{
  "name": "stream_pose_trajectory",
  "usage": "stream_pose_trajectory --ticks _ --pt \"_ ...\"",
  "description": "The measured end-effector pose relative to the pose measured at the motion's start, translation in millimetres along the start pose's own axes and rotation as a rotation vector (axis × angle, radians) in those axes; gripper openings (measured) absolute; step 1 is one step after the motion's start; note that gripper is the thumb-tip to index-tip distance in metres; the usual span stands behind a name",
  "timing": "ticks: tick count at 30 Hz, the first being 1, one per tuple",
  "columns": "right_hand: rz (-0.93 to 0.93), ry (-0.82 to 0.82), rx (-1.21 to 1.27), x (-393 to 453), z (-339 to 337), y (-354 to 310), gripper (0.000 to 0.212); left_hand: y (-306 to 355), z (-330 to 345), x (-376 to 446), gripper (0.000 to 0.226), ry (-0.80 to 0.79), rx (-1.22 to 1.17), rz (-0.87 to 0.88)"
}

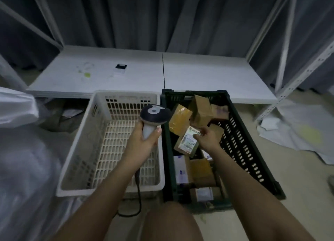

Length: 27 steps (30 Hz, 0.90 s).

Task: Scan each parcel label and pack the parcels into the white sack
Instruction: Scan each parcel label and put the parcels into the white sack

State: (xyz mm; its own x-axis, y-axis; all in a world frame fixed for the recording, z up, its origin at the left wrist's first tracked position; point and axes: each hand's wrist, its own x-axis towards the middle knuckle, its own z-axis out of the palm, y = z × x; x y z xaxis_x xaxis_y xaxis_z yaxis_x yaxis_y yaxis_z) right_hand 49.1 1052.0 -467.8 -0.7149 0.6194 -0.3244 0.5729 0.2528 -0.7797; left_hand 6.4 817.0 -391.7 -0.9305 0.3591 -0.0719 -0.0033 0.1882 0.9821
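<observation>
My left hand grips the white handle of a barcode scanner, its dark head raised over the right edge of the white crate. My right hand pinches a small brown parcel with a white label, held tilted just above the dark green crate. Several more brown and yellow parcels lie in that crate. The white sack bulges at the far left.
A low white table stands behind both crates with a small black-and-white device on it. The scanner cable loops on the floor near my knees. White shelf posts and loose sheets lie to the right.
</observation>
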Motion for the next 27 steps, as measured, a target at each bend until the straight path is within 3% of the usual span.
stream_pose_trajectory --ticks 3,6,11,15,18,22,27 --pt "-0.162 0.027 -0.206 55 35 -6 0.056 -25 6 37 0.026 0.001 -0.046 -0.009" --pt "-0.172 0.099 -0.317 103 66 -14 0.072 -44 7 65 0.02 0.013 -0.05 0.004" --pt "0.056 0.105 -0.306 160 93 -33 0.089 -64 8 93 0.024 0.027 -0.074 -0.049" --pt "0.189 0.124 -0.227 176 102 -32 0.088 -71 7 98 0.021 0.031 -0.075 -0.069" --pt "0.183 0.163 -0.198 158 95 -24 0.087 -71 2 91 0.017 0.045 -0.087 -0.084" --pt "0.021 0.236 -0.027 99 66 -7 0.094 -62 -5 70 0.019 0.066 -0.126 -0.073" --pt "-0.143 0.345 0.24 -10 19 15 0.072 -28 -20 36 0.023 0.119 -0.096 -0.01"
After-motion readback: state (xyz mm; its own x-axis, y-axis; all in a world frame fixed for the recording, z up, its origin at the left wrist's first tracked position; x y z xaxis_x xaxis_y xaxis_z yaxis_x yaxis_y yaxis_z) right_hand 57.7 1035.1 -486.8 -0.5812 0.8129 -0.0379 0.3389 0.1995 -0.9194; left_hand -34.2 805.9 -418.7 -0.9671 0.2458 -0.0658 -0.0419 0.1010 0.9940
